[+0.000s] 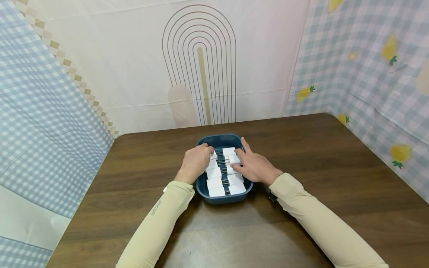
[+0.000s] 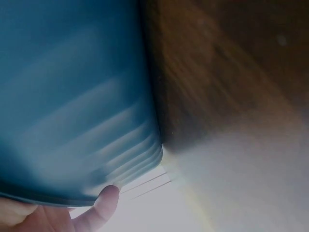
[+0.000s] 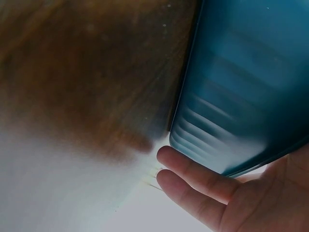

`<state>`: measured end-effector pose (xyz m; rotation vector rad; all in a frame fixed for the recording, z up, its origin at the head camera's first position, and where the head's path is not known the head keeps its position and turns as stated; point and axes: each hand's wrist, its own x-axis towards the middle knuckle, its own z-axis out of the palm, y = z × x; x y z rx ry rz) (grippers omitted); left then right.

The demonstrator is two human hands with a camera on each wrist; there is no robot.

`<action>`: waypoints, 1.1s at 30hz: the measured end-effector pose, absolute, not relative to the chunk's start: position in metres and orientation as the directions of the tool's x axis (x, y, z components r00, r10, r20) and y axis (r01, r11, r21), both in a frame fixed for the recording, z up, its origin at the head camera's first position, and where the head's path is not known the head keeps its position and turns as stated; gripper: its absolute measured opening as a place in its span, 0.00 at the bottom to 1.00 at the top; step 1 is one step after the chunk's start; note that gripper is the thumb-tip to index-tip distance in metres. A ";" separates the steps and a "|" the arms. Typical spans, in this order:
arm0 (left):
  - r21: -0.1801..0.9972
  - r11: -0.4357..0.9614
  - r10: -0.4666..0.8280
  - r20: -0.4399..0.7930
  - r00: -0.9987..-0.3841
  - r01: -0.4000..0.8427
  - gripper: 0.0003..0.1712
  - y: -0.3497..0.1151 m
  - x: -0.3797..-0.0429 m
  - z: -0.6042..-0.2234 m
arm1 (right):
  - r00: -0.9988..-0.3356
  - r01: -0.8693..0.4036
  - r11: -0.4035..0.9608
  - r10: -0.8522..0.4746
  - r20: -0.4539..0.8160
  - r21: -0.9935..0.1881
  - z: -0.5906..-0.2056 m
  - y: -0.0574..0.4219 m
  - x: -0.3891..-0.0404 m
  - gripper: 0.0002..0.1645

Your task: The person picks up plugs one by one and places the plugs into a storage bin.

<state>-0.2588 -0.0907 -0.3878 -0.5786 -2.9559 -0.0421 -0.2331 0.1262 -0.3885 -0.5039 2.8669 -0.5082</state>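
Note:
A dark blue plastic tub (image 1: 223,200) holds two rows of white plug adapters (image 1: 216,183), their metal prongs pointing toward the middle. Over the left rim, my left hand (image 1: 197,160) reaches in with curled fingers and grips an adapter (image 1: 213,155) at the far end of the left row; its fingertips are partly hidden. From the right side, my right hand (image 1: 256,166) holds another adapter (image 1: 235,159) between thumb and index finger, above the right row. Its other fingers spread past the rim. Both wrist views show the tub's ribbed outer wall (image 2: 96,121) beside the fingers (image 3: 193,174).
The tub stands on a dark brown wooden table (image 1: 134,208). A pale cloth with an arch pattern (image 1: 134,67) hangs behind the far edge, with checked cloth (image 1: 368,74) along the right and left sides.

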 end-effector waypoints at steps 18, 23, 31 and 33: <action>0.010 0.912 0.406 0.125 -0.905 0.410 0.15 -0.092 -0.259 -0.389 | -0.924 -0.298 0.882 -0.363 -0.122 -0.366 -0.389 0.127 -0.233 0.43; 0.010 0.904 0.423 0.103 -0.900 0.426 0.15 -0.093 -0.259 -0.388 | -0.924 -0.298 0.880 -0.363 -0.121 -0.370 -0.389 0.126 -0.233 0.43; 0.026 0.886 0.462 0.044 -0.886 0.464 0.17 -0.097 -0.258 -0.384 | -0.921 -0.307 0.877 -0.371 -0.115 -0.369 -0.390 0.126 -0.232 0.43; 0.051 0.882 0.469 0.018 -0.883 0.469 0.17 -0.099 -0.257 -0.382 | -0.922 -0.310 0.877 -0.372 -0.111 -0.366 -0.390 0.127 -0.233 0.43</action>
